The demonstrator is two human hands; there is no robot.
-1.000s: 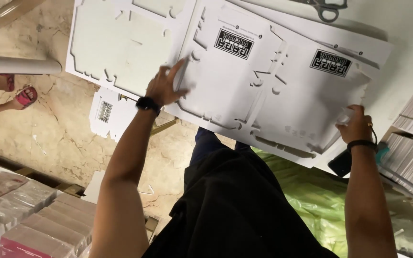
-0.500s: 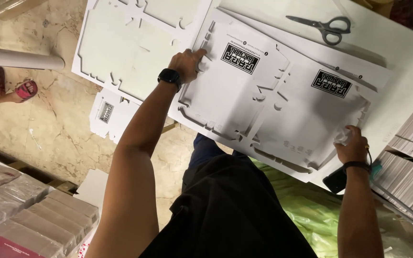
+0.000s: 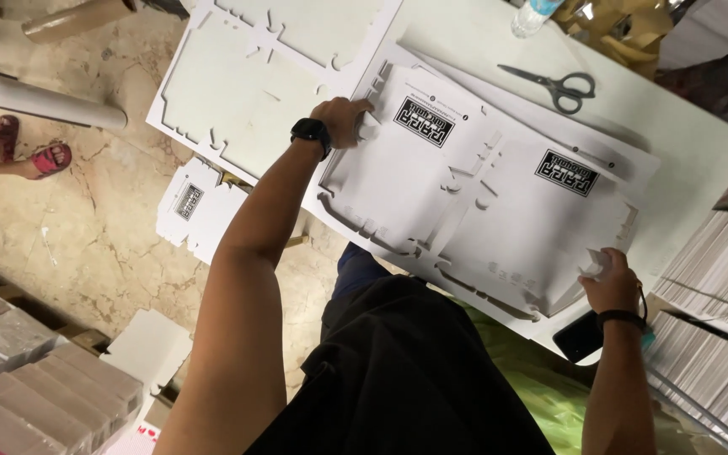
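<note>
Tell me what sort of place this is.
Probably a small packing or print-finishing workshop. Large white die-cut cardboard sheets lie on a white table beside scissors, stacks of flat printed sheets stand at the right, and cardboard tubes lie on the stone floor.

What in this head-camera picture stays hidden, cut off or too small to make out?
- Bottle: head view, cut off by the top edge.
- Phone: head view, partly hidden under the die-cut card sheet and the right hand.
- Left hand fingertips: head view, curled over the sheet's edge.
</note>
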